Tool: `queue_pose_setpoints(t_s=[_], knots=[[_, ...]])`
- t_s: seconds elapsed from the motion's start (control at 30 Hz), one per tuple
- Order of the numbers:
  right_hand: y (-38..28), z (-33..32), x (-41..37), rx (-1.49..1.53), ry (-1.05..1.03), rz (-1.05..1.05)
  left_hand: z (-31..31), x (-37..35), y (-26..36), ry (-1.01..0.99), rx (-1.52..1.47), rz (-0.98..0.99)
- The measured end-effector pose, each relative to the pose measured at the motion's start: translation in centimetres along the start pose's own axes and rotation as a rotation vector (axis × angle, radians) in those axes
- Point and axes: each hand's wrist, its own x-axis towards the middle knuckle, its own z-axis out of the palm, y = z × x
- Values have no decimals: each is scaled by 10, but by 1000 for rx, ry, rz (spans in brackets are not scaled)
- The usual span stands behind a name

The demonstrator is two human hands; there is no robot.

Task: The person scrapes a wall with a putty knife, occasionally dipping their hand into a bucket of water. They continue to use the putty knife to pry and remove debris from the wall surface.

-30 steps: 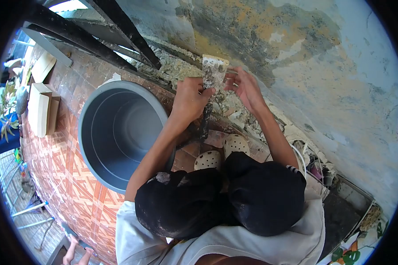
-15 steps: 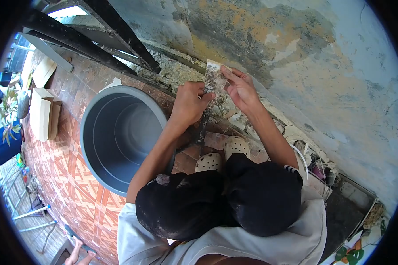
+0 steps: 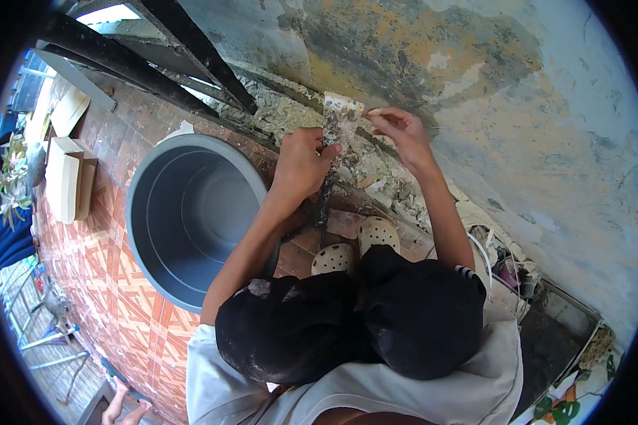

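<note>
My left hand (image 3: 301, 166) is closed around a flat scraper (image 3: 343, 119) whose pale, widening blade is crusted with grey and brown dirt. A dark strip, seemingly its handle, runs down below the fist. Just right of the blade's upper corner, my right hand (image 3: 406, 138) has its thumb and forefinger drawn together in a pinch; whether anything is between them I cannot make out. Beneath both hands lies broken plaster rubble (image 3: 379, 177) along the foot of the wall.
A large grey tub (image 3: 184, 219) stands at my left. Black metal bars (image 3: 191, 57) slant at the upper left, with a cardboard box (image 3: 65, 180) beyond. The peeling wall (image 3: 489, 106) rises at the right. My spotted clogs (image 3: 379, 235) are on the tiles. Someone's feet (image 3: 124, 404) show lower left.
My right hand has come off the scraper's blade and moved slightly right. The left hand, still gripping the scraper, has shifted a little left.
</note>
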Motion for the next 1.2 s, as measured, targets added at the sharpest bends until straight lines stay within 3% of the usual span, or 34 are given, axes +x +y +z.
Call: queue_pose_setpoints(t_s=[0.07,0.17,0.27,0.37,0.57,0.67,0.77,0.87,0.97,1.07,1.2], knots=[[11,-6,-12,742,-121,48,-1,0,2,-3,0,-11],[107,-55,-2,-1529,-400,-58,-2,1,1,13,20,29],[66,-28,-17,-243,-129,401,-1,-1,-2,14,19,28],[73,-31,-17,-1073,-308,20,-2,0,4,-12,5,-19],[53,-13,-12,-736,-266,28,-1,0,2,-7,24,0],[61,-16,-9,-159,-195,169,-1,0,2,-3,27,7],[70,-27,-9,-1050,-277,132,-3,0,4,-28,26,-8],[99,-37,-18,-1132,-236,-36,-1,-1,1,-29,18,5],[72,-18,-13,-1045,-143,146,-2,-1,1,-43,28,10],[24,3,-24,-752,-97,-195,-2,0,2,-53,31,4],[12,12,-13,-53,-56,-16,0,0,0,-34,33,28]])
